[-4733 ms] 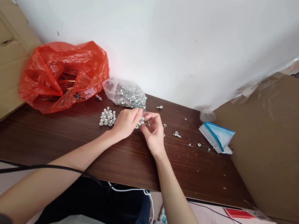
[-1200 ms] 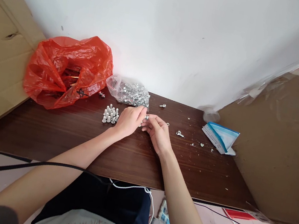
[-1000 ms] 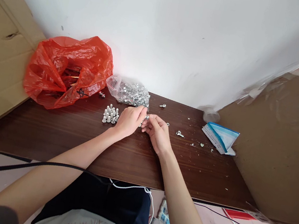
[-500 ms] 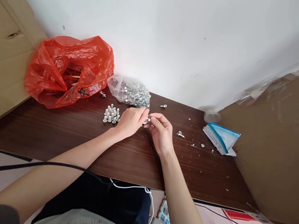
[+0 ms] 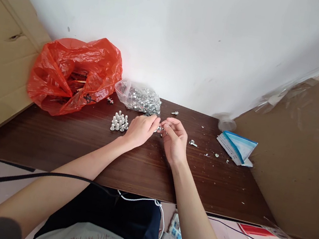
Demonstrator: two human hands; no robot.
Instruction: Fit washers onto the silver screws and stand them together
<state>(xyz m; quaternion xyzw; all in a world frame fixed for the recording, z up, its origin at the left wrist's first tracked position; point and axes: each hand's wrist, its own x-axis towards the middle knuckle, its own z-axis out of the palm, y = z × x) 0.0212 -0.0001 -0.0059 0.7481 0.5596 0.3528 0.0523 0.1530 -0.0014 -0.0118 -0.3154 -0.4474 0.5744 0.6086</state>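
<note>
My left hand (image 5: pixel 141 130) is closed, its thumb and fingertips pinching a small silver bolt (image 5: pixel 158 129) in front of the clear bag. My right hand (image 5: pixel 175 140) meets it from the right, thumb and index finger pinched at the bolt's other end; a small part there is mostly covered by the fingertips. Just left of my left hand, several bolts (image 5: pixel 119 121) stand upright on their heads in a tight group. A loose bolt (image 5: pixel 192 143) lies to the right of my right hand, and another bolt (image 5: pixel 174 113) lies behind it.
A clear bag of metal fasteners (image 5: pixel 140 98) sits near the wall, beside a big red plastic bag (image 5: pixel 75 75). A few pieces of hardware (image 5: pixel 110 100) lie between them. At right are a blue-and-white packet (image 5: pixel 236 148) and scraps. Cardboard (image 5: pixel 299 159) flanks the brown table (image 5: pixel 144 174).
The fingertips of my right hand have shifted slightly right, opening a small gap from the left that shows more of the bolt. The objects on the table stay where they were.
</note>
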